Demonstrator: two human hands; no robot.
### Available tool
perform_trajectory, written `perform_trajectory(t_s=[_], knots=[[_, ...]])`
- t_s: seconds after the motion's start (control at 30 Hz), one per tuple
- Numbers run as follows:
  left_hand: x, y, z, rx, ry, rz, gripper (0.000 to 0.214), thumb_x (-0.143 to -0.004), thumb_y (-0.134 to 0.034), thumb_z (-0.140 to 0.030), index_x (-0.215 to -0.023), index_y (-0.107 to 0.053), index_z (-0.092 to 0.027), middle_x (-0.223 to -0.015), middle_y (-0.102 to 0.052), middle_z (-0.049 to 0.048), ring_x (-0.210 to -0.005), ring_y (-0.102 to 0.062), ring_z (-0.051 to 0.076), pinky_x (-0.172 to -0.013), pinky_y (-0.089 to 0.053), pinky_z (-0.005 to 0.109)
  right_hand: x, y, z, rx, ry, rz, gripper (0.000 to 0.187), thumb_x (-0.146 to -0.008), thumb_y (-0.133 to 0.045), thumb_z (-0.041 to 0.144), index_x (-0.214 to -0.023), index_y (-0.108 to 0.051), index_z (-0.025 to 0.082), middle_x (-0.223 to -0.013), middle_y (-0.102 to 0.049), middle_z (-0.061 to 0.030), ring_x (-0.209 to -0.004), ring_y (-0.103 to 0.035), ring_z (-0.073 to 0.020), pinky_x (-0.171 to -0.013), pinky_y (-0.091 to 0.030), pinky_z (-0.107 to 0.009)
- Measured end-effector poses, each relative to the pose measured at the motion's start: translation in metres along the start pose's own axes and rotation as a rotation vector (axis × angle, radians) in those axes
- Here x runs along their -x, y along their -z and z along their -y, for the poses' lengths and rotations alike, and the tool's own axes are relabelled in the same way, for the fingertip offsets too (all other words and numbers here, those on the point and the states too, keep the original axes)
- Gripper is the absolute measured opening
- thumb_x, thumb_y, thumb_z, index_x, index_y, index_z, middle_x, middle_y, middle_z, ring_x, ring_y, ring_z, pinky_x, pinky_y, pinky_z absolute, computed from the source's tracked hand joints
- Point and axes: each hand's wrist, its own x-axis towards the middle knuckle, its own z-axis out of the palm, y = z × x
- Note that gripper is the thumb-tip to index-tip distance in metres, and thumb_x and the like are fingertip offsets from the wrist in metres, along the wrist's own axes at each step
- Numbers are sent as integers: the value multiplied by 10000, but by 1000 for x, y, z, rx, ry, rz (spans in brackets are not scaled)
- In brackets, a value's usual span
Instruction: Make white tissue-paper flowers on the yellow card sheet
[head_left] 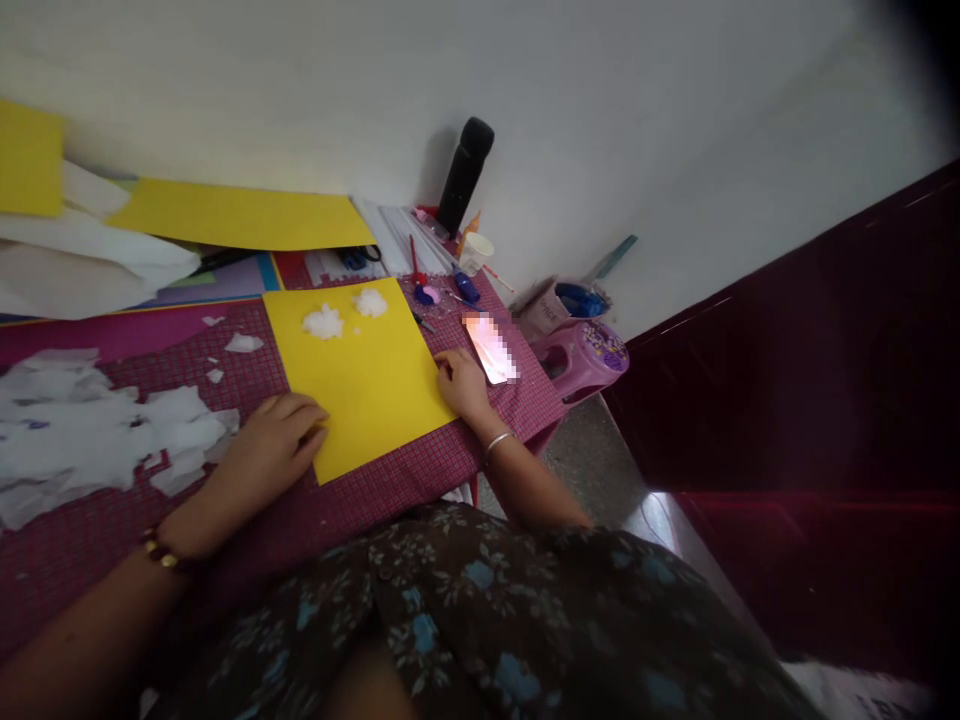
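A yellow sheet of paper (360, 390) lies flat on the table in front of me. Near its far edge sit two white fluffy tufts (322, 321), like cotton or crumpled tissue, with a tiny scrap between them. My left hand (274, 440) rests at the sheet's left edge, its thumb and fingers closed on that edge. On the opposite side my right hand (461, 383) has its fingers curled in at the right edge, touching the paper. Just beyond the right hand lies a phone (491, 347) with a lit screen.
Torn white tissue (97, 430) covers the left of the checked tablecloth (420, 465). Coloured sheets (247, 215) are stacked at the back. Scissors (361, 257), a paper cup (475, 250) and a black bottle (465, 175) stand or lie near the wall. A pink stool (581, 365) adjoins the table's right side.
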Motion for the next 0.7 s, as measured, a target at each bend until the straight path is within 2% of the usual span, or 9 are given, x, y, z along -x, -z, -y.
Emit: perform_trajectory(t_s=[0.3,0.4,0.5,0.6,0.7], knots=[[6,9,-27,-111,7,145,277,-1011,-502,-300,-998,-753,-182,-1131,-759,162,-1043,-688,327,-968,-573,506,0,-2,-3,-69,-5,-41,305,-956,-512,104,-1078,-783,172,-1127,-780,-115,-1061,-735,-250,-1002,-584,-388],[13,4,-28,-88,-18,105,268,-1024,-528,-325,-995,-757,-190,-1174,-764,164,-1094,-693,337,-977,-576,508,1,-4,-4,-88,-45,-53,331,-965,-511,130,-1175,-763,169,-1158,-791,-104,-1043,-742,-241,-994,-587,-387],[17,3,-20,-69,-24,-2,334,-1044,-504,-378,-880,-735,-201,-1186,-770,170,-1125,-690,349,-1012,-563,531,0,2,-3,-60,-91,-22,352,-977,-522,154,-1254,-737,183,-1171,-798,-88,-1028,-745,-231,-977,-585,-372],[14,8,-11,-63,12,-61,422,-1066,-441,-437,-824,-706,-216,-1142,-773,161,-1091,-692,344,-1002,-556,543,-8,15,3,-8,-40,91,301,-984,-549,170,-1210,-747,193,-1131,-808,-72,-1006,-744,-225,-935,-575,-346],[8,14,-11,-38,59,-42,437,-1065,-410,-462,-830,-687,-220,-1067,-765,150,-1030,-690,336,-968,-557,535,-25,28,10,36,33,137,266,-1004,-546,180,-1172,-753,180,-1138,-816,-80,-1016,-746,-228,-916,-557,-330]])
